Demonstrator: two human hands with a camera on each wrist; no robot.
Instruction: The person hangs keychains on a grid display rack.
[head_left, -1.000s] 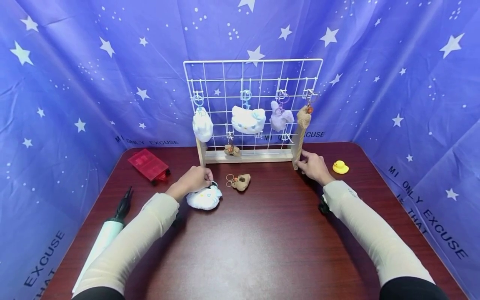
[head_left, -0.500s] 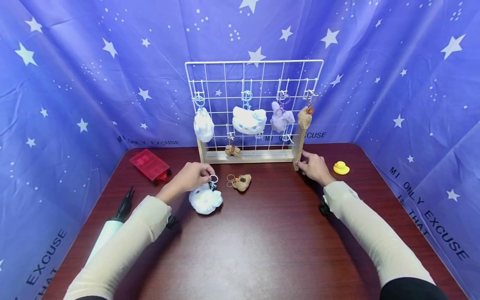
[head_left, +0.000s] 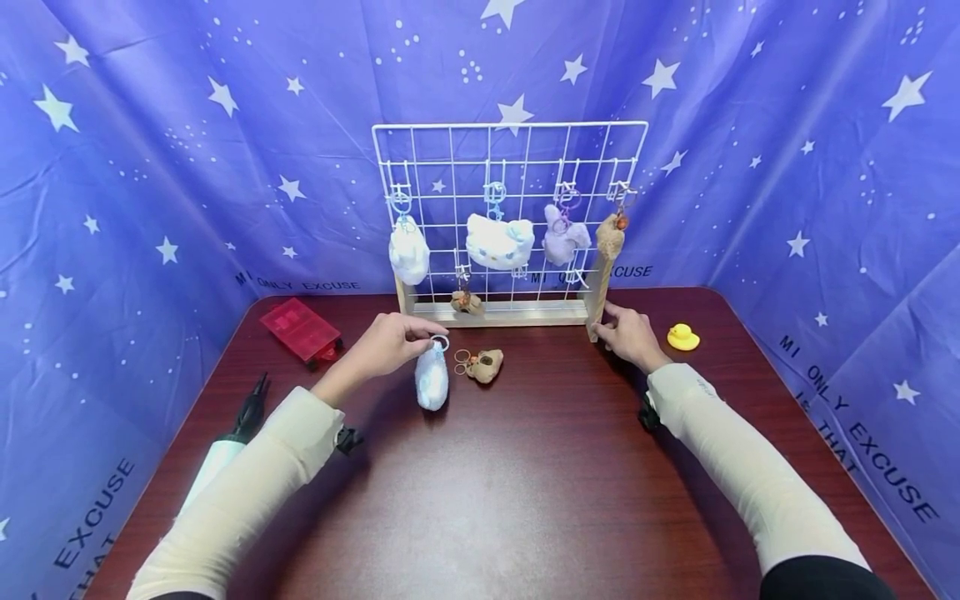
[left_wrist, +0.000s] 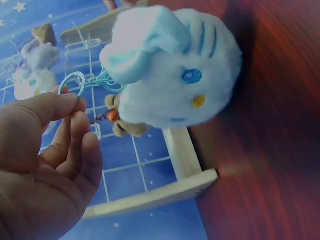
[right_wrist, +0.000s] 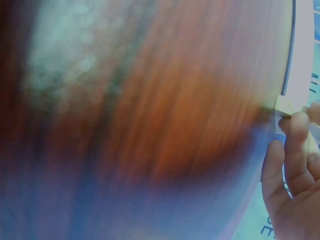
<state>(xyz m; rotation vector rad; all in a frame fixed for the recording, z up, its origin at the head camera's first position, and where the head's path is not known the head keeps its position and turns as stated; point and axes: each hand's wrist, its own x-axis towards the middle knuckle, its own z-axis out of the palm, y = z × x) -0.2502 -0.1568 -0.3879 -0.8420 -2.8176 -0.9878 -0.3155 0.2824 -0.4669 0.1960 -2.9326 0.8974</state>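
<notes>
My left hand (head_left: 390,343) pinches the light blue key ring of a white plush cat-head keychain (head_left: 432,379) between thumb and forefinger. The plush hangs edge-on in the head view; the left wrist view shows its blue bow, blue eye and yellow nose. My right hand (head_left: 628,335) grips the wooden right-hand upright (head_left: 599,304) of a white wire grid rack (head_left: 510,126) near its foot. On the rack hang a white plush (head_left: 408,252), another cat-head plush (head_left: 491,242), a purple plush (head_left: 564,242), a brown plush (head_left: 610,237) and a small brown one (head_left: 467,302).
A brown plush keychain (head_left: 485,365) with rings lies on the table just right of the held one. At the left are a red plastic box (head_left: 300,329) and a pale cylinder (head_left: 213,467) with a black nozzle. A yellow duck (head_left: 682,337) sits at the right.
My left hand has lifted the cat-head keychain by its ring and moved a little right and toward the rack. The plush has swung edge-on. My right hand stays at the upright.
</notes>
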